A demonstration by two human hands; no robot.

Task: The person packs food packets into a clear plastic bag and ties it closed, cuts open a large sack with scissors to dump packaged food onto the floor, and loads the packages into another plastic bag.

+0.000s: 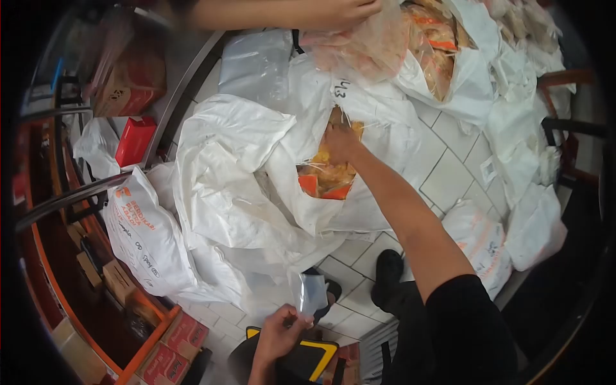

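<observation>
My left hand (pixel 280 333) is closed, its thumb and fingers pinching the edge of a clear plastic bag (pixel 309 293) low in the view. My right hand (pixel 340 142) reaches down into the torn opening of a white woven sack (pixel 385 138). Inside that opening lie yellow-brown packaged goods (pixel 333 172) with orange printing; their exact kind I cannot make out. My right fingertips are hidden among them, so whether they grip anything does not show.
Another person's hand (pixel 343 11) is at a pinkish clear plastic bag (pixel 359 48). An opened sack (pixel 471 83) of similar packs lies upper right. Clear bags (pixel 255 67) are stacked beyond my sack. A printed sack (pixel 151 234) leans left, near an orange-edged shelf (pixel 58 282).
</observation>
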